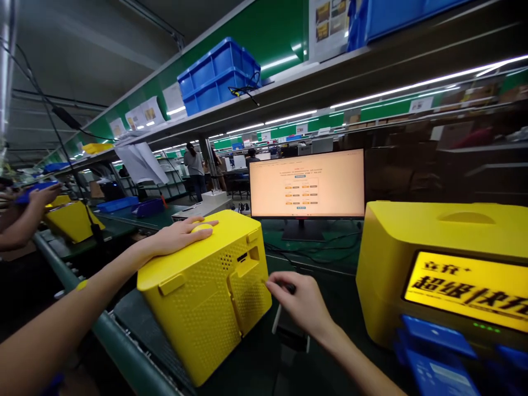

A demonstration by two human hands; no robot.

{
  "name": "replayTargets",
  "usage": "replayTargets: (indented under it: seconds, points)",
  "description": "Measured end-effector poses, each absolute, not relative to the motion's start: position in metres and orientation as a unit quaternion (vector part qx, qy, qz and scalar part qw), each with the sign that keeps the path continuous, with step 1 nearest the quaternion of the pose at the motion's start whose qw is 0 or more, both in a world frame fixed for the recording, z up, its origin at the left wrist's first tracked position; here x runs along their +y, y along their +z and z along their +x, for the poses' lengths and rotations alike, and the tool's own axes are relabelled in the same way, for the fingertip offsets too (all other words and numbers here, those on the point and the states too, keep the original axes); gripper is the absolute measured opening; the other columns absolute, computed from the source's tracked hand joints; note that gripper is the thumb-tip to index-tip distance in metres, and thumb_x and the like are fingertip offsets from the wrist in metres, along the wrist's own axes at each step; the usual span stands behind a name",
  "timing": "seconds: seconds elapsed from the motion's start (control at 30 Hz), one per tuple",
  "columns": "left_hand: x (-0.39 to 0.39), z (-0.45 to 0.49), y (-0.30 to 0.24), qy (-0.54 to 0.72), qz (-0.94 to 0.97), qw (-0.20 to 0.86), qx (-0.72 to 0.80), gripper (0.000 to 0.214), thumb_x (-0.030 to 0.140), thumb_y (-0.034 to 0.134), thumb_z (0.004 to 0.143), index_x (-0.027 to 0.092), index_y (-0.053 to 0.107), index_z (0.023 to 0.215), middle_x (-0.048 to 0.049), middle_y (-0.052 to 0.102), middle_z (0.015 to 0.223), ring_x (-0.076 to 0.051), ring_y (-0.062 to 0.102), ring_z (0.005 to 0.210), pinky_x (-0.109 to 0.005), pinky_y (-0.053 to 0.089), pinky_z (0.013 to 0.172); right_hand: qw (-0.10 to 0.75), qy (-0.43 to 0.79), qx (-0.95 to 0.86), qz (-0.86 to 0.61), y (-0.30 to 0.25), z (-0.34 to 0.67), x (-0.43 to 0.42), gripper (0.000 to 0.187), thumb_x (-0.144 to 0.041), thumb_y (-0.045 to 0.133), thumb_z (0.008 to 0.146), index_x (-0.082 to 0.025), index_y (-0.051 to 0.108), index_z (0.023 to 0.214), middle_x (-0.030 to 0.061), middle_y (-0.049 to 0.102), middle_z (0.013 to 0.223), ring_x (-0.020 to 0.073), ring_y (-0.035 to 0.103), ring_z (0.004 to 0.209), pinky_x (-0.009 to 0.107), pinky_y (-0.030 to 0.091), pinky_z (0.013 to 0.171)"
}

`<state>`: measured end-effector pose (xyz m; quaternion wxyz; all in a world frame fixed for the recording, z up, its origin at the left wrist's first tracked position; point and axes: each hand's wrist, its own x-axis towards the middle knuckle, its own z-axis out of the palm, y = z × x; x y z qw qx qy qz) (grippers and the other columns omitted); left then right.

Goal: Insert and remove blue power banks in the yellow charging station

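Note:
A yellow plastic box (206,286) with perforated sides stands tilted on the workbench in front of me. My left hand (181,234) lies flat on its top, fingers spread over a round bump. My right hand (301,302) is at the box's right side, pinching a small dark tool or plug against the hinged panel near a slot. What exactly the fingers grip is partly hidden.
A second yellow unit (433,264) with a lit sign and blue inserts stands at right. A monitor (307,184) glows behind. Cables (313,253) lie under it. A co-worker's hand (39,198) holds a blue item at far left. Blue bins (218,74) sit on the shelf above.

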<state>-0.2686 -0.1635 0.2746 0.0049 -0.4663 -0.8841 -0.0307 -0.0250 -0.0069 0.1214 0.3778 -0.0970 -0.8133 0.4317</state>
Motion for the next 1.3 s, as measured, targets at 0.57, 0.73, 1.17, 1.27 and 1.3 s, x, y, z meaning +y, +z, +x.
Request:
replayTargets:
  seconds: [0.57, 0.73, 1.17, 1.27, 1.3]
  points:
    - [-0.156, -0.254, 0.272, -0.068, -0.461, -0.054, -0.883, 0.059, 0.077, 0.030, 0.078, 0.049, 0.042, 0.128, 0.0076, 0.028, 0.147, -0.027, 0.037, 0.126, -0.046, 0.020, 0.109, 0.300, 0.239, -0.910, -0.157, 0.140, -0.081, 0.006, 0.012, -0.028, 0.063, 0.083, -0.031, 0.073, 0.090, -0.0024, 0.072, 0.087, 0.0188, 0.065, 0.078, 0.025, 0.042, 0.061]
    - [-0.154, -0.252, 0.272, -0.066, -0.459, -0.040, -0.885, 0.068, 0.077, 0.029, 0.078, 0.039, 0.041, 0.133, 0.0020, 0.030, 0.147, -0.028, 0.040, 0.124, -0.044, 0.022, 0.109, 0.287, 0.175, -0.929, -0.152, 0.145, -0.080, 0.001, 0.012, -0.026, 0.061, 0.083, -0.029, 0.073, 0.085, 0.0001, 0.071, 0.085, 0.0198, 0.064, 0.076, 0.026, 0.038, 0.057]
    - [-0.156, -0.246, 0.276, -0.062, -0.453, -0.040, -0.888, 0.068, 0.077, 0.028, 0.078, 0.038, 0.042, 0.133, 0.0011, 0.031, 0.147, -0.030, 0.036, 0.127, -0.048, 0.020, 0.109, 0.336, 0.338, -0.873, -0.102, 0.119, -0.047, 0.005, 0.029, -0.020, 0.049, 0.084, -0.018, 0.058, 0.111, 0.0048, 0.064, 0.096, 0.0157, 0.061, 0.086, 0.025, 0.048, 0.076]
    - [-0.152, -0.244, 0.280, -0.044, -0.439, -0.040, -0.897, 0.067, 0.079, 0.026, 0.078, 0.042, 0.043, 0.131, 0.0020, 0.029, 0.148, -0.031, 0.036, 0.127, -0.051, 0.022, 0.106, 0.348, 0.400, -0.845, -0.070, 0.095, -0.018, 0.015, 0.039, -0.026, 0.038, 0.092, -0.017, 0.047, 0.129, 0.0075, 0.063, 0.100, 0.0173, 0.060, 0.091, 0.027, 0.048, 0.079]
    - [-0.150, -0.244, 0.280, -0.035, -0.435, -0.038, -0.899, 0.067, 0.080, 0.025, 0.077, 0.044, 0.042, 0.131, 0.0018, 0.028, 0.148, -0.031, 0.036, 0.127, -0.052, 0.022, 0.105, 0.329, 0.364, -0.867, -0.088, 0.091, -0.010, 0.017, 0.042, -0.028, 0.036, 0.094, -0.020, 0.044, 0.134, 0.0074, 0.064, 0.099, 0.0186, 0.061, 0.088, 0.029, 0.049, 0.076]
